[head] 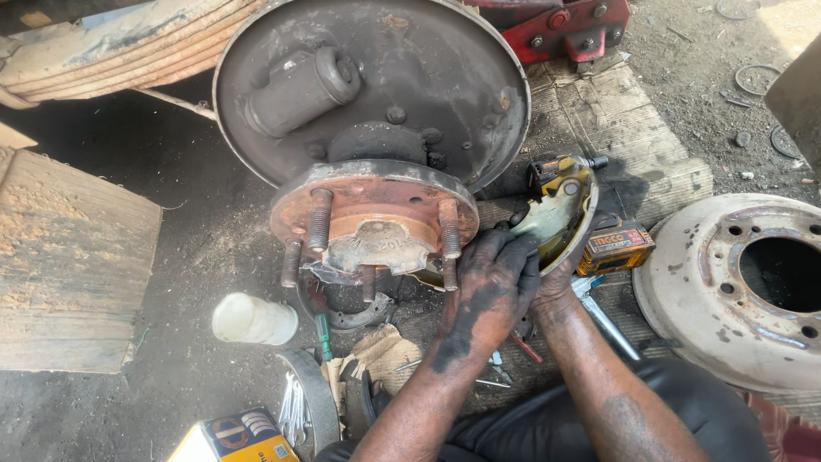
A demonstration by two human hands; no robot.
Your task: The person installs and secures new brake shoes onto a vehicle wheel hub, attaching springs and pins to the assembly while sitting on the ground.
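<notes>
Far left: a weathered, sandy wooden slab (73, 265) lying on dark, oily dirt ground (184, 171). Right of it, near: a white cylindrical plastic bottle (253, 319) on its side, and at the near edge a yellow-and-blue cardboard box (242, 437).

Centre: a dark grey, dished steel backing plate (445, 77), dusty and matt, carrying a grey cast wheel cylinder (301, 90). In front of it, a rusty orange round hub flange (374, 208) with threaded steel studs, surface flaking.

Right of the hub: the left hand (487, 291), blackened with grease, lies fingers together over the edge of a curved yellowish metal brake shoe (560, 214). The right hand (556, 287) is mostly hidden behind the left; it grips the shoe from below, how tightly I cannot tell. The shoe sits just right of the hub, above worn corrugated cardboard sheet (624, 128).

Near right: a small orange-and-black box (616, 248). Far right: a pale, rust-stained round brake drum (740, 287) lying flat on gritty ground. Far top: a red steel jack (564, 30).
</notes>
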